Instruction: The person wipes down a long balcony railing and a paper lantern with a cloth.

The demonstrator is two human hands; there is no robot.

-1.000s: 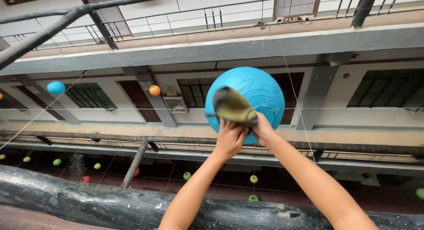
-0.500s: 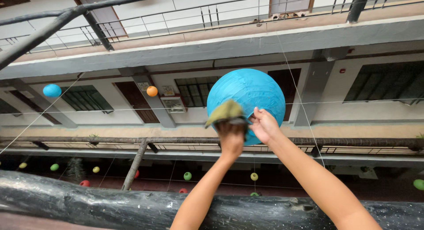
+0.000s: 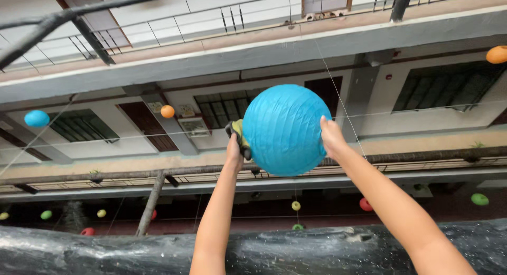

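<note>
Blue paper lantern [image 3: 287, 130] hangs out past the dark parapet ledge [image 3: 105, 254], held between both raised hands. Left hand [image 3: 235, 148] is at the lantern's left side, closed around a yellow-green cloth [image 3: 237, 133] pressed against the paper. Right hand [image 3: 332, 138] sits flat on the lantern's right side, palm on the surface, steadying it; fingers mostly hidden behind the curve, so can't tell how far they wrap. Most of the cloth is hidden between the left hand and the lantern. Thin hanging strings [image 3: 338, 95] run up from the lantern, hard to trace. Smaller orange lantern [image 3: 167, 111] and small blue lantern [image 3: 36, 118] hang well left of the lantern, across the courtyard.
</note>
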